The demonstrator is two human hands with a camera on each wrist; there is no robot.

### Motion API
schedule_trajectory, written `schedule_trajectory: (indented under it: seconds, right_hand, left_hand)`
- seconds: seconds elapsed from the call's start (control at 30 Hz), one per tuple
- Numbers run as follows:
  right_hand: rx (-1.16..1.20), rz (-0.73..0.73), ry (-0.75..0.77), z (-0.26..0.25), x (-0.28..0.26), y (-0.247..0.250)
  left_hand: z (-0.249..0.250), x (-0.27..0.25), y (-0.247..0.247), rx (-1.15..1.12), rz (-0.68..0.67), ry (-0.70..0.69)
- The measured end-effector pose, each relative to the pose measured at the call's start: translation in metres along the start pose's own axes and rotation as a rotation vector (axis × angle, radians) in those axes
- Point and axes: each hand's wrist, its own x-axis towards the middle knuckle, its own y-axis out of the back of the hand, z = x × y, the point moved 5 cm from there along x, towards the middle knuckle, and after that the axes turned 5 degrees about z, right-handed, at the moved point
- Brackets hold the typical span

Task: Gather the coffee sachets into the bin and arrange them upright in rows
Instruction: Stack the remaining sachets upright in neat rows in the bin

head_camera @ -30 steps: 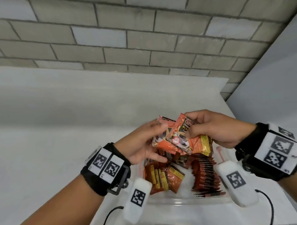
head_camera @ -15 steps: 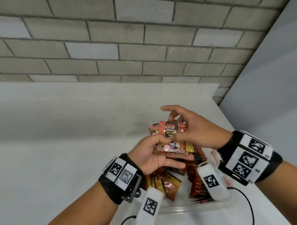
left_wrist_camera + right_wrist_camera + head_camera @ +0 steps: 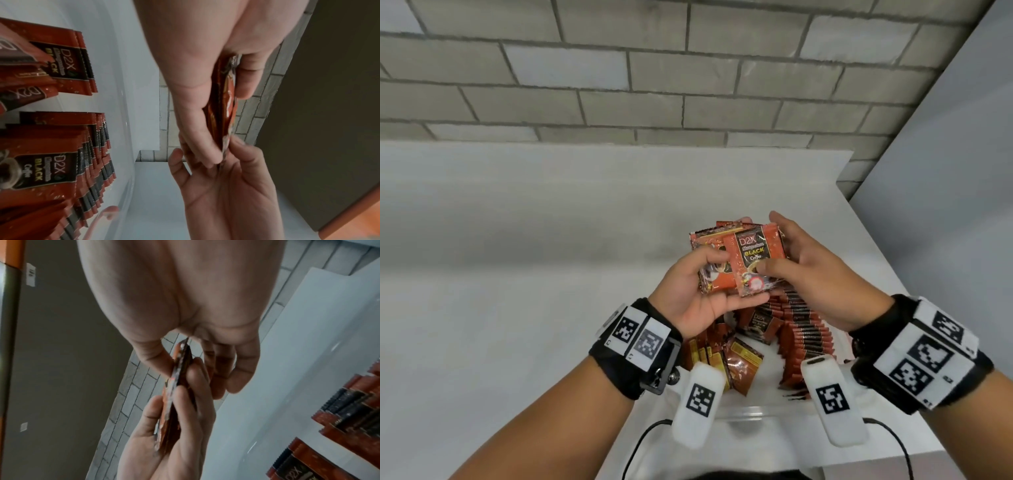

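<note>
Red-orange sachets (image 3: 739,262) had squared into a stack since a second earlier: our left hand (image 3: 702,294) gripped them, right hand (image 3: 808,274) pinched the front one, above the bin (image 3: 756,413) at six o'clock; ready for the row.

- A white table (image 3: 517,274) spreads out below and to the left of the fingers (image 3: 782,222), reaching back beyond them.
- A grey brick wall (image 3: 654,75) rises beyond the fingertips, behind the table's far edge.
- A plain grey panel (image 3: 962,205) stands to the right of the fingers.
- In the right wrist view, an orange strip (image 3: 14,253) and a small white label (image 3: 30,276) sit on that panel.
- Black wristbands (image 3: 635,346) with square black-and-white markers lie behind the fingers, nearer the camera.
- Two white tagged blocks (image 3: 698,404) hang under the bands, trailing black cables (image 3: 640,442).
</note>
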Motion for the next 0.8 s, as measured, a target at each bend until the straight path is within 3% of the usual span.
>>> schedule_trajectory:
  seconds: [0.2, 0.37, 0.47, 0.63, 0.8]
  right_hand:
    - [0.061, 0.167, 0.002, 0.013, -0.004, 0.014]
    - [-0.068, 0.338, 0.197, 0.004, -0.016, 0.025]
    - [-0.149, 0.282, 0.291, -0.005, -0.023, 0.023]
    - [-0.499, 0.157, 0.322, -0.003, -0.018, 0.012]
    - [-0.496, 0.146, 0.285, 0.001, -0.013, 0.015]
  left_hand:
    - [-0.001, 0.003, 0.009, 0.058, 0.127, -0.037]
    - [-0.006, 0.002, 0.013, 0.191, 0.125, -0.009]
    - [-0.009, 0.005, 0.013, 0.249, 0.11, -0.013]
    - [-0.012, 0.008, 0.011, 0.38, 0.112, -0.075]
    - [-0.014, 0.007, 0.014, 0.393, 0.155, -0.118]
